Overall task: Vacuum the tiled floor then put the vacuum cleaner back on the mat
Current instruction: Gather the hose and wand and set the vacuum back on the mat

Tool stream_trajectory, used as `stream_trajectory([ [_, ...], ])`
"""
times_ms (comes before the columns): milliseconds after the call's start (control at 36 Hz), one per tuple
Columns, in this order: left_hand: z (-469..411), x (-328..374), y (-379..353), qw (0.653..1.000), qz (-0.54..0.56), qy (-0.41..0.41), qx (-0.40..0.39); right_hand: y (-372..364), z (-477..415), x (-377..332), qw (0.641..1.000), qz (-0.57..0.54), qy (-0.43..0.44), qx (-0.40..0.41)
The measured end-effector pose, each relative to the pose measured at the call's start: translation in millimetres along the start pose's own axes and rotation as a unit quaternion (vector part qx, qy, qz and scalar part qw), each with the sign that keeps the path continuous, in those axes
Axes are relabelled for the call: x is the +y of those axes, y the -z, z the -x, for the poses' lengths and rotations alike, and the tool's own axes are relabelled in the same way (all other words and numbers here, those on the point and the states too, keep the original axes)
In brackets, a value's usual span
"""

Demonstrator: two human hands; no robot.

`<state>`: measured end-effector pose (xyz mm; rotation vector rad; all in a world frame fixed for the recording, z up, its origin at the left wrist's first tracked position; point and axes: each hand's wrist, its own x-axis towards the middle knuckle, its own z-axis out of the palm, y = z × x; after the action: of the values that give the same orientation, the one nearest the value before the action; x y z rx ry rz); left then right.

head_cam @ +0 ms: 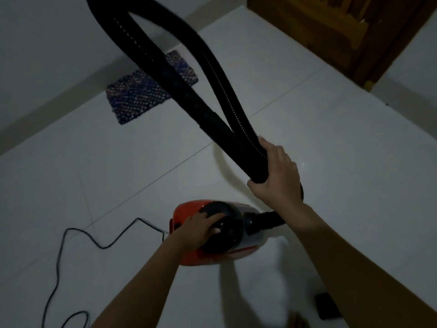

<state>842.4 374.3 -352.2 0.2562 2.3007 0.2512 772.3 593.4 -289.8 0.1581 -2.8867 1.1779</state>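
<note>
A small red and black vacuum cleaner (227,233) is low in the middle of the view, over the white tiled floor (331,143); whether it rests on the tiles I cannot tell. My left hand (201,229) grips the black handle on its top. My right hand (275,171) is closed around the black hose (165,65), which is folded double and loops up out of the top of the view. A woven blue and pink mat (144,91) lies on the floor by the wall, beyond the hose loop and apart from the vacuum.
The black power cord (71,245) snakes across the tiles at the lower left. A dark wooden door and frame (331,34) stand at the upper right. A small dark object (327,306) lies on the floor near my right forearm. The room is dim.
</note>
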Motion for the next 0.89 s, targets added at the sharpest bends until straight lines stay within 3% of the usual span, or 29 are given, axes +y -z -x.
stream_trajectory([
  [194,83.5,7.6,91.4,0.985,0.169,0.032,0.008,66.7,-62.4,-108.8,0.997,-0.079,-0.001,0.0],
  [389,105.5,-51.6,190.9,0.957,0.282,0.073,0.008,49.2,-166.5,-212.5,0.994,-0.104,0.02,-0.024],
  [694,47.2,-209.6,348.4,0.943,0.31,0.092,0.08,-38.0,-349.9,-340.5,0.989,-0.095,0.096,-0.068],
  [889,-15.4,-319.4,460.3,0.944,0.288,0.109,0.118,-97.2,-478.5,-398.3,0.985,-0.113,0.13,-0.024],
])
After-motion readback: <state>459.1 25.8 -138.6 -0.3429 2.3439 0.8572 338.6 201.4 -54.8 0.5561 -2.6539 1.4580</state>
